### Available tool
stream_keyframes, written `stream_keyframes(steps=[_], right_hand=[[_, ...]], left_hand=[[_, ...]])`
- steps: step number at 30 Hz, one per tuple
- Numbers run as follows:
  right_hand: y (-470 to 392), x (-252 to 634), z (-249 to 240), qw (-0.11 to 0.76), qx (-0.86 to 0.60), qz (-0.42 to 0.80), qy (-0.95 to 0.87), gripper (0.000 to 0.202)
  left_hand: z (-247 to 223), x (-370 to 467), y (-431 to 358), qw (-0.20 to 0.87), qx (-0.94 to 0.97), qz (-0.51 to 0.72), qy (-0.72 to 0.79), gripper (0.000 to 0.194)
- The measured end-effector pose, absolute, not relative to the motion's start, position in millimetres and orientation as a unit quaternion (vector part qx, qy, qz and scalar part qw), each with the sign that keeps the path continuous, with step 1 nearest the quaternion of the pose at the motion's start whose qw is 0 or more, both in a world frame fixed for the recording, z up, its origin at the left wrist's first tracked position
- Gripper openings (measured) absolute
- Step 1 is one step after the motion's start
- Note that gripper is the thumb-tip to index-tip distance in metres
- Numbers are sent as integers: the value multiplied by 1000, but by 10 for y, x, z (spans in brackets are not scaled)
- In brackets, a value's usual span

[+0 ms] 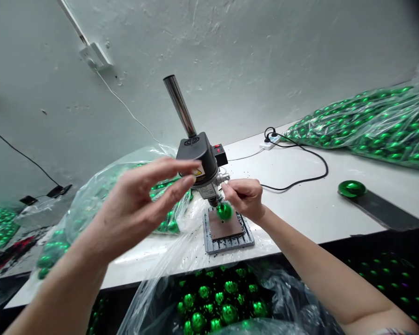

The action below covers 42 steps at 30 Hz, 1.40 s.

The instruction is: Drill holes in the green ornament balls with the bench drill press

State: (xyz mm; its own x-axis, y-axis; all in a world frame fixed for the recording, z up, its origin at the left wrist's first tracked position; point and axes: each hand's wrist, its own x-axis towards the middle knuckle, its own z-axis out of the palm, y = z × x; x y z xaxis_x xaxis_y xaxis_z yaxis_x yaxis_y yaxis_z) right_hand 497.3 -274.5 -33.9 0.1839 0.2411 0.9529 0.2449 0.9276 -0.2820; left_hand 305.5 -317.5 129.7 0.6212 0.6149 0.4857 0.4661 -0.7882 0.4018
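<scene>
A small bench drill press (197,156) with a black motor housing and a chrome column stands on the white table. Under its chuck is a shiny green ball (224,211), above a brown board (226,227) on the grey slotted base. My left hand (143,200) is raised in front of the motor housing, thumb and fingers apart with nothing between them. Beside the chuck, my right hand (243,197) has its fingers curled together at the ball's upper right; whatever they hold is too hidden to make out.
An open plastic bag of green balls (218,298) lies below the table's front edge. Bagged balls (370,125) fill the back right; another bag (104,186) is at left. A phone-like flat bar (387,209) with a green disc, a power strip (270,142) and black cable are at right.
</scene>
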Motion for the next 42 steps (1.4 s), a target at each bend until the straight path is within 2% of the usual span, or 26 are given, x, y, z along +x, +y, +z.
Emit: stream_keyframes(steps=[3, 6, 9, 13, 18, 22, 25, 28, 34, 39, 42], right_hand=[[-2755, 4982, -347, 743, -197, 1, -640, 48], [-2771, 4989, -355, 741, -205, 3, -639, 47], [-2781, 4993, -358, 738, -214, 5, -640, 46], [-2795, 4996, -346, 734, -224, 1, -641, 46], [-2825, 4999, -338, 732, -237, -10, -639, 45], [-2834, 4998, -350, 734, -239, -16, -635, 44], [-2829, 5002, -369, 735, -239, -15, -634, 43], [-2821, 5013, -403, 737, -242, -12, -631, 42], [-2813, 5042, -463, 734, -249, -6, -632, 39], [-2806, 5048, -465, 729, -247, -2, -638, 40], [-2796, 5045, -468, 732, -248, -5, -634, 42]], left_hand=[[665, 2765, -3027, 120, 904, 230, 339, 19], [-136, 2613, -2742, 45, 904, 130, 406, 23], [-837, 2539, -2407, -32, 901, 57, 430, 45], [-1300, 2506, -2057, -77, 909, -10, 410, 55], [-1418, 2519, -1781, -128, 919, -89, 362, 69], [-1495, 2467, -1541, -182, 901, -121, 376, 63], [-1549, 2369, -1360, -200, 884, -112, 407, 50], [-1582, 2298, -1192, -193, 889, -104, 403, 44], [-1598, 2366, -802, -155, 888, -83, 424, 48], [-1477, 2454, -644, -114, 867, -60, 481, 39], [-1393, 2493, -860, -106, 846, -12, 522, 50]])
